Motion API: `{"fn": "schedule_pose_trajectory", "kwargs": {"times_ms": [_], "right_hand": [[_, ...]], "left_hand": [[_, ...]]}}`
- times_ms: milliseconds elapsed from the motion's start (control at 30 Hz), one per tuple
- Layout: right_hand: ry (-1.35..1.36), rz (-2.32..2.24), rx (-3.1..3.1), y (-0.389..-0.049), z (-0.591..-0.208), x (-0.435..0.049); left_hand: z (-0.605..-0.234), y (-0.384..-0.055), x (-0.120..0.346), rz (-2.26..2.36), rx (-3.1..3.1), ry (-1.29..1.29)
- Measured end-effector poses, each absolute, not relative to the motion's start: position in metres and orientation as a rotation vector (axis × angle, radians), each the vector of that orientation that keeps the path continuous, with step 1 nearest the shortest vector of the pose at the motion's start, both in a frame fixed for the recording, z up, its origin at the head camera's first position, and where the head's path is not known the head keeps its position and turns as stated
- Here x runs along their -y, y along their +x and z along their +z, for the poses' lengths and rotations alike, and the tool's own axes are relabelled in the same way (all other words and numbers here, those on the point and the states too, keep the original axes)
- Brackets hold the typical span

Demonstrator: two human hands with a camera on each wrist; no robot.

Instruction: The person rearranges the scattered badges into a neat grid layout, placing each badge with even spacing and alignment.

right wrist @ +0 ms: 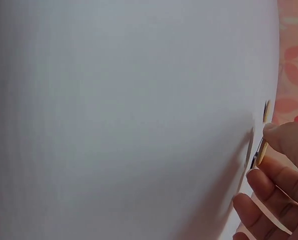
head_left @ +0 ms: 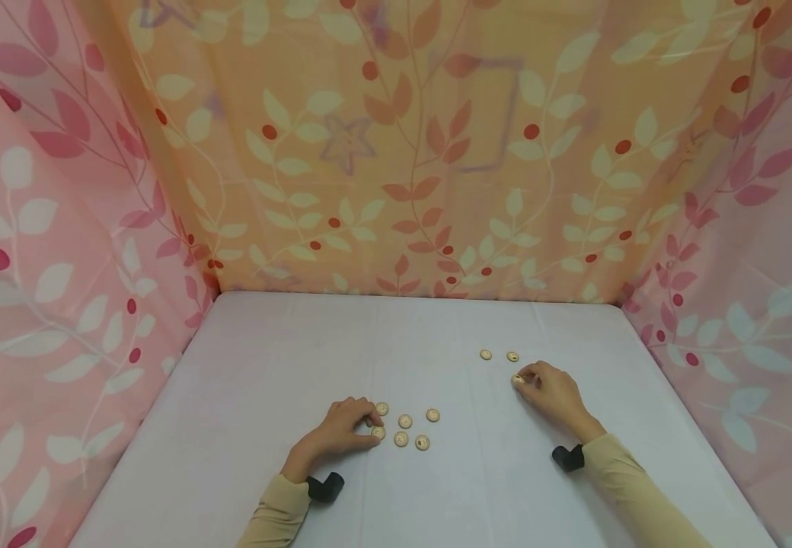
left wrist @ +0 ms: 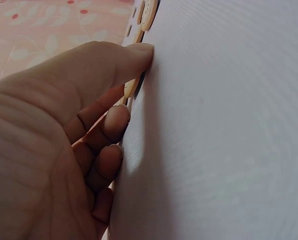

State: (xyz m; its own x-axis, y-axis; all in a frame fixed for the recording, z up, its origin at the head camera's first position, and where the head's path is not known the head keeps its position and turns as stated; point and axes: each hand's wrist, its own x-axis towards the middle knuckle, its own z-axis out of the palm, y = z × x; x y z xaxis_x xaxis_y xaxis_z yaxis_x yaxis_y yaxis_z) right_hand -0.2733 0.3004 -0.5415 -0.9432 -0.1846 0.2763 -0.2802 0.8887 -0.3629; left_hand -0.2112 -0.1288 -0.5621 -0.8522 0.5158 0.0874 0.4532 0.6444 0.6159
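My left hand (head_left: 343,428) is at the left end of a loose group of small round wooden discs with dark marks. Its thumb and forefinger pinch a wooden disc (head_left: 378,433) down at the table; in the left wrist view that disc (left wrist: 131,87) shows edge-on below the thumb. Another disc (head_left: 382,409) lies just beyond the fingers. Farther right, my right hand (head_left: 552,393) pinches a second wooden disc (head_left: 518,379) between thumb and fingertips. In the right wrist view this disc (right wrist: 262,153) is tilted, with its edge toward the camera.
Several wooden discs (head_left: 401,439) lie to the right of my left hand. Two more, a disc (head_left: 486,355) and its neighbour (head_left: 512,356), lie beyond my right hand. White cloth covers the table (head_left: 286,342), with a patterned curtain (head_left: 410,152) behind and at both sides.
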Motion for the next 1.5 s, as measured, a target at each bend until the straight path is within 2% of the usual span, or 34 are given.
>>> {"fn": "schedule_pose_trajectory", "kwargs": {"times_ms": [733,1500], "right_hand": [[0.213,0.481,2.808,-0.303,-0.540,-0.330],[0.154,0.469,2.894,-0.318,-0.535,-0.338]], "left_hand": [[-0.562,-0.210,0.129,1.015,-2.742,0.827],[-0.563,-0.211,0.130,1.019,-2.764,0.827]]}}
